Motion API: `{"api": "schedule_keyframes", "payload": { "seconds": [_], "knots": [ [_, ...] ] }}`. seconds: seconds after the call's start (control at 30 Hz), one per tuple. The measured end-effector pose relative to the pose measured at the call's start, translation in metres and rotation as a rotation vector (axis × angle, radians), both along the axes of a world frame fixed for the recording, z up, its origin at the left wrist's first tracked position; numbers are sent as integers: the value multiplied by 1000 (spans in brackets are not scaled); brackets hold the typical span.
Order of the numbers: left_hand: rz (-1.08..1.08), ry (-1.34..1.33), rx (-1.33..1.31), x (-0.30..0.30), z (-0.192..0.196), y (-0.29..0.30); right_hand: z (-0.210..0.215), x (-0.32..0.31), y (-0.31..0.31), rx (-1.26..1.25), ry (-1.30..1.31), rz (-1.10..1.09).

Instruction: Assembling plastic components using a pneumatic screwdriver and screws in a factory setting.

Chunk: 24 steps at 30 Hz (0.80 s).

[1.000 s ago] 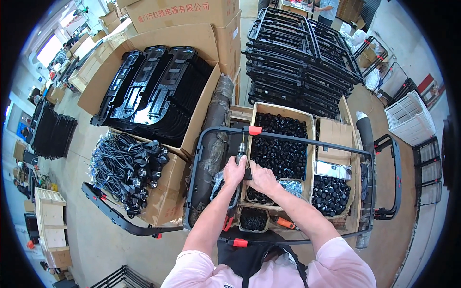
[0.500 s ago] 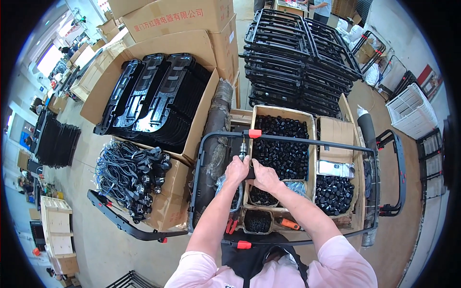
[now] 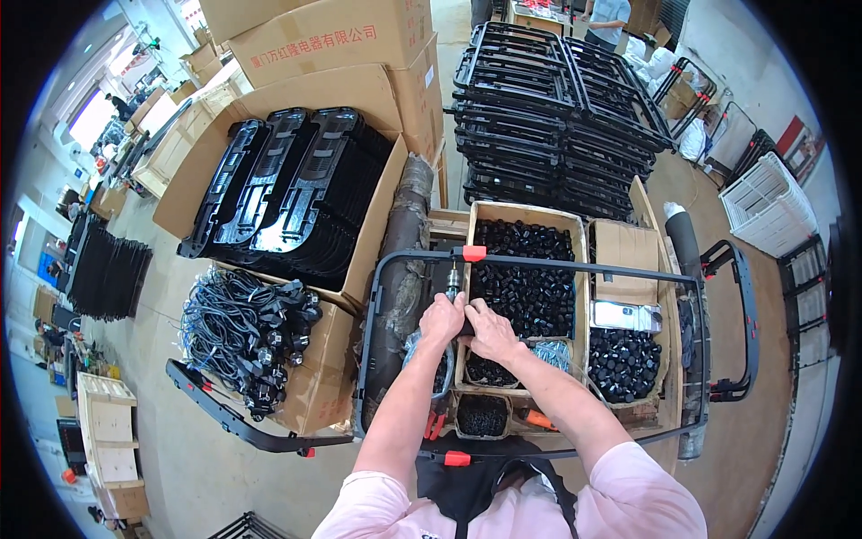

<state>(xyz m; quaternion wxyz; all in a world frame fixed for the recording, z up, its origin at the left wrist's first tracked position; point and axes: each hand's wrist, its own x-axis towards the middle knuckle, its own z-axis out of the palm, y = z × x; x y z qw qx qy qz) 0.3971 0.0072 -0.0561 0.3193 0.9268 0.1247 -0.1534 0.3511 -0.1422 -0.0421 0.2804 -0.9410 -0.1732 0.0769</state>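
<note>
Now the drill (image 3: pixel 453 286) is clamped tight by the fingers of the left hand (image 3: pixel 440 319) and right hand (image 3: pixel 492 331), its bit (image 3: pixel 453 266) pointed at the black frame (image 3: pixel 584 267) beside the red clip (image 3: pixel 474 253); far beyond, dark frames (image 3: pixel 561 117) are stacked!

- Left forearm (image 3: pixel 401 400): bare, ran upward, leaning rightward.
- Left hand (image 3: pixel 443 319): back uppermost, fingers curled into a grip.
- Right forearm (image 3: pixel 567 395): bare, slanted up and leftward.
- Right hand (image 3: pixel 490 331): close beside the left, fingers bent; the fingertips seemed partly hidden.
</note>
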Motion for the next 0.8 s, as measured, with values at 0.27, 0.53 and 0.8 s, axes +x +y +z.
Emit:
{"api": "schedule_keyframes", "payload": {
  "seconds": [0.27,0.53,0.8],
  "knots": [
    [-14,-18,40,-3,1,5,1,-9,3,5,-17,-18],
    [-58,-13,121,-9,12,7,6,-18,3,-10,33,-25],
    [-80,-47,127,-22,12,11,3,-28,1,-40,-9,17]
  ]
}}
